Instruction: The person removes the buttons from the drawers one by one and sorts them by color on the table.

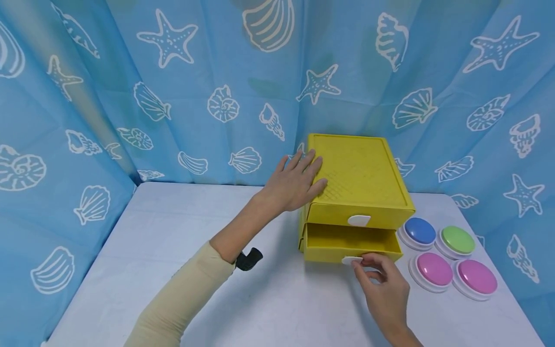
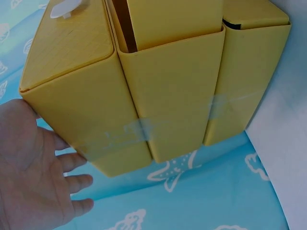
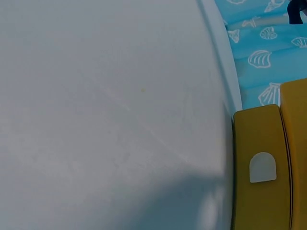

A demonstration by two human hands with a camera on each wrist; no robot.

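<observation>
A yellow drawer box stands towards the back of the table, right of centre. My left hand rests with spread, straight fingers on the left edge of its top. In the left wrist view that hand lies along the box's side, and a middle drawer is pulled partway out between two other compartments. The pulled-out drawer has nothing visible inside. My right hand pinches its white tab between thumb and fingers. The right wrist view shows a tabbed drawer front but no hand.
Right of the box sit round push buttons on white bases: a blue one, a green one and two pink ones, the nearer pink button at the front. A blue shell-patterned curtain hangs behind the white table.
</observation>
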